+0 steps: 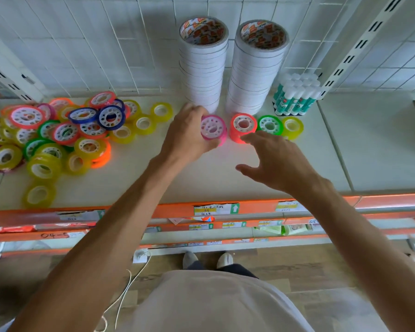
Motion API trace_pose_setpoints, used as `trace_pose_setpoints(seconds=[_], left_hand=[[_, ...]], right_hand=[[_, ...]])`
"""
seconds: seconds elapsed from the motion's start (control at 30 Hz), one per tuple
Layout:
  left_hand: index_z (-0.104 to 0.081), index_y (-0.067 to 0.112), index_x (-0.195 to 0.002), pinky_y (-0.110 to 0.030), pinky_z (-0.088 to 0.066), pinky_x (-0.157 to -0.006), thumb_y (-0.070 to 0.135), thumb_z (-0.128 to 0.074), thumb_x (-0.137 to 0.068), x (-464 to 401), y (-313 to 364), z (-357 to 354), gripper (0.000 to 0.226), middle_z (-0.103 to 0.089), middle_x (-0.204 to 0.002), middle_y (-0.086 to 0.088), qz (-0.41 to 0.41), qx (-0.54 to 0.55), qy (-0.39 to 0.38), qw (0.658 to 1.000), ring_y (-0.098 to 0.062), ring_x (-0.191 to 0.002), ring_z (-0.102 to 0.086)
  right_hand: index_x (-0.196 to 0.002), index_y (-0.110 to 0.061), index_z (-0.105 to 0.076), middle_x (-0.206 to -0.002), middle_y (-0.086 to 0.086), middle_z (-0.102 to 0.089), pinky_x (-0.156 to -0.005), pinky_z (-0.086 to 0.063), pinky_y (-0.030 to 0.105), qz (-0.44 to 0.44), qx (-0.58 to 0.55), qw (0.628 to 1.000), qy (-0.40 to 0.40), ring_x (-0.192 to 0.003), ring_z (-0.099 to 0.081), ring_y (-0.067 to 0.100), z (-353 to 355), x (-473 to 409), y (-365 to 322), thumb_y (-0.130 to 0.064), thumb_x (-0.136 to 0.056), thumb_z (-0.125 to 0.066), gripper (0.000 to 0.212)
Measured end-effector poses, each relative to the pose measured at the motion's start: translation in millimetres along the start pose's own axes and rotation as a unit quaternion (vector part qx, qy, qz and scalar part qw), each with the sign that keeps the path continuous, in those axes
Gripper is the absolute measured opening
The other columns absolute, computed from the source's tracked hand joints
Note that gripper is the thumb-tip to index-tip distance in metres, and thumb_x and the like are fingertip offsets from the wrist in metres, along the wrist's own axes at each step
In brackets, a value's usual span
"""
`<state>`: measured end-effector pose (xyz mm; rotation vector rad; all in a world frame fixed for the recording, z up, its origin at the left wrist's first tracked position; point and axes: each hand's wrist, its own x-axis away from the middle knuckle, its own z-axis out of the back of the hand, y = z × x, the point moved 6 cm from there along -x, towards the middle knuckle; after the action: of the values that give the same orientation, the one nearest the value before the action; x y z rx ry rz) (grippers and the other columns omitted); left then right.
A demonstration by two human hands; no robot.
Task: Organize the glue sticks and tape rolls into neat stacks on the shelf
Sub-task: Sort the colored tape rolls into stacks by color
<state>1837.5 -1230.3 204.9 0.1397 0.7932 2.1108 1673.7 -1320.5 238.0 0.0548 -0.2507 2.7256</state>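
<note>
My left hand (189, 133) has its fingers curled round the pink tape stack (213, 128), thumb at the near side, squaring the top roll on the ones beneath. My right hand (271, 161) hovers with fingers spread and holding nothing, the fingertips just in front of the orange-red stack (243, 127), I'd guess ready to steady it. Outward from there the row runs right: green roll (270, 124), then yellow roll (292, 127), one colour apiece, which looks like the sorting scheme. Behind them stand two tall white tape columns (203, 65), and the glue sticks (295, 97) sit upright, bunched against the back grid. Far left on the shelf (213, 173), the loose pile of mixed rolls (55, 133) is unsorted, so plenty of work remains.
</note>
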Motion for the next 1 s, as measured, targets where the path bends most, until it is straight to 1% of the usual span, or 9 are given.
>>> trace_pose_setpoints(seconds=[0.1, 0.27, 0.37, 0.57, 0.7, 0.77, 0.87, 1.0], left_hand=[[-0.063, 0.011, -0.106, -0.034, -0.043, -0.074, 0.044, -0.091, -0.061, -4.9, -0.6, -2.9, 0.063, -0.06, -0.105, -0.005, -0.003, -0.017, -0.01, 1.0, -0.023, -0.093, -0.057], [-0.065, 0.012, -0.109, -0.033, -0.046, -0.075, 0.048, -0.089, -0.064, -5.4, 0.5, -8.1, 0.063, -0.062, -0.106, -0.004, 0.004, -0.02, -0.023, 1.0, -0.023, -0.093, -0.059], [-0.065, 0.011, -0.107, -0.031, -0.045, -0.073, 0.05, -0.088, -0.065, -6.5, 4.1, -9.0, 0.061, -0.063, -0.102, -0.004, 0.006, -0.02, -0.019, 1.0, -0.023, -0.091, -0.059], [-0.066, 0.011, -0.103, -0.03, -0.04, -0.069, 0.048, -0.087, -0.064, -11.0, 5.4, -7.8, 0.057, -0.062, -0.098, -0.004, 0.024, -0.05, -0.018, 0.998, -0.023, -0.088, -0.057], [-0.067, 0.012, -0.104, -0.027, -0.037, -0.069, 0.048, -0.087, -0.064, -11.0, 5.2, -10.7, 0.057, -0.058, -0.096, 0.0, 0.03, -0.05, -0.022, 0.998, -0.022, -0.088, -0.056], [-0.067, 0.012, -0.104, -0.029, -0.039, -0.069, 0.048, -0.088, -0.064, -11.1, 5.6, -11.6, 0.058, -0.057, -0.095, 0.001, 0.029, -0.048, -0.019, 0.998, -0.022, -0.088, -0.057], [-0.067, 0.012, -0.104, -0.032, -0.045, -0.071, 0.048, -0.089, -0.062, -11.6, 5.1, -13.8, 0.059, -0.062, -0.098, -0.003, 0.031, -0.046, -0.016, 0.998, -0.024, -0.089, -0.059], [-0.068, 0.013, -0.105, -0.034, -0.048, -0.074, 0.048, -0.089, -0.062, -11.9, 4.3, -15.4, 0.06, -0.065, -0.1, -0.004, 0.041, -0.047, -0.019, 0.998, -0.023, -0.09, -0.06]], right_hand=[[-0.142, -0.023, -0.048, -0.138, -0.001, -0.058, -0.09, -0.048, 0.038, 0.0, 0.002, 1.0, 0.005, -0.121, -0.057, 0.024, -1.6, 4.1, 2.3, -0.051, -0.086, -0.068, 0.065], [-0.143, -0.024, -0.048, -0.136, -0.002, -0.059, -0.089, -0.047, 0.037, 0.001, -0.006, 1.0, -0.006, -0.12, -0.058, 0.024, -8.1, 7.5, 5.7, -0.051, -0.088, -0.066, 0.063], [-0.144, -0.026, -0.046, -0.136, -0.003, -0.058, -0.092, -0.047, 0.037, 0.001, -0.012, 1.0, -0.021, -0.122, -0.056, 0.023, -15.6, 11.5, 8.8, -0.05, -0.091, -0.063, 0.061], [-0.142, -0.027, -0.049, -0.133, -0.004, -0.061, -0.094, -0.048, 0.038, -0.002, -0.047, 0.999, -0.025, -0.119, -0.059, 0.02, -26.2, 21.4, 17.6, -0.05, -0.092, -0.06, 0.056], [-0.14, -0.026, -0.051, -0.134, -0.005, -0.061, -0.095, -0.048, 0.037, 0.001, -0.058, 0.998, -0.026, -0.118, -0.059, 0.018, -30.8, 24.2, 21.5, -0.049, -0.093, -0.06, 0.054], [-0.14, -0.026, -0.051, -0.134, -0.005, -0.062, -0.095, -0.048, 0.037, 0.004, -0.057, 0.998, -0.027, -0.118, -0.06, 0.018, -31.6, 24.4, 22.1, -0.049, -0.093, -0.06, 0.053], [-0.14, -0.026, -0.051, -0.132, -0.005, -0.062, -0.094, -0.048, 0.036, 0.004, -0.064, 0.998, -0.024, -0.118, -0.06, 0.019, -33.1, 25.4, 24.9, -0.048, -0.093, -0.06, 0.052], [-0.138, -0.026, -0.053, -0.13, -0.006, -0.063, -0.093, -0.048, 0.035, 0.002, -0.072, 0.997, -0.024, -0.117, -0.06, 0.018, -36.4, 27.8, 28.5, -0.047, -0.093, -0.061, 0.05]])
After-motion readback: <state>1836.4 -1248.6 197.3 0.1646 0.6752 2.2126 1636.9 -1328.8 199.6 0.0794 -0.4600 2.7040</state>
